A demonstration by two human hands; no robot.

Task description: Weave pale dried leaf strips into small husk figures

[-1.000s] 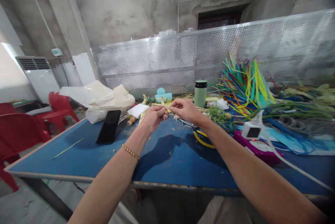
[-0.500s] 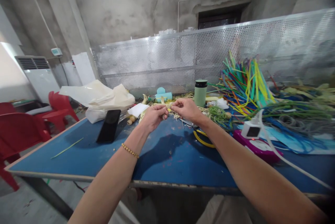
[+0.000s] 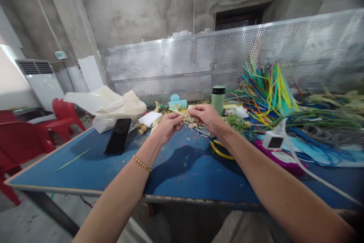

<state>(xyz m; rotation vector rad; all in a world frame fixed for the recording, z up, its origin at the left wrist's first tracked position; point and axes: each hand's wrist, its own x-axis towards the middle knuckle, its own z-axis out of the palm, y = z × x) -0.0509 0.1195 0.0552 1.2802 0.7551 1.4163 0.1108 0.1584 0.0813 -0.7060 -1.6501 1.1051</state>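
My left hand (image 3: 168, 127) is closed in a pinch above the blue table (image 3: 119, 176), with a gold beaded bracelet (image 3: 141, 164) on its wrist. Close to its right, my right hand (image 3: 207, 118) also pinches, fingertips facing the left ones. A thin pale strip (image 3: 185, 115) shows between the two sets of fingertips; its exact kind is too small to tell. Pale fibre scraps (image 3: 196, 126) lie just behind and below the fingers. Yellow-handled scissors (image 3: 220, 152) rest under my right forearm, partly hidden.
A black phone (image 3: 118, 137) leans at the left near crumpled pale wrapping (image 3: 119, 106). Behind my right hand stands a green flask (image 3: 218, 102). Colourful strips (image 3: 267, 95) heap at the right, beside a purple power strip (image 3: 284, 157) with a white cable.
My right hand has risen slightly and my fingertips have drawn a little apart, so the pale strip between them shows more. My left hand has barely moved.
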